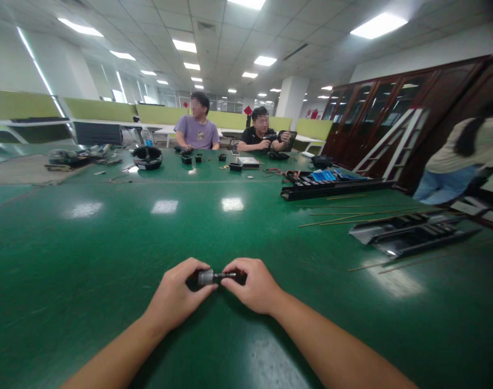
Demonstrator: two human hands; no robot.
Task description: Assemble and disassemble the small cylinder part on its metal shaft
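Between my two hands, just above the green table, is a small grey metal cylinder with a thin dark shaft [206,277] pointing right. Its exact kind is too small to make out. My left hand [178,296] grips the thick cylinder end, thumb below and fingers above. At the thin end, the thumb and fingers of my right hand [252,283] pinch around the shaft, whose tip [230,275] shows a shiny band. The fingers hide part of both ends, and a dark area shows behind each end.
The green table [108,243] stretches ahead. Metal channels [416,235] and thin rods [335,220] lie at right, behind them a black rail [303,190] with parts. A headset [147,158] and small black boxes [235,167] sit farther off. Two people sit opposite; another stands right, near a ladder [404,140].
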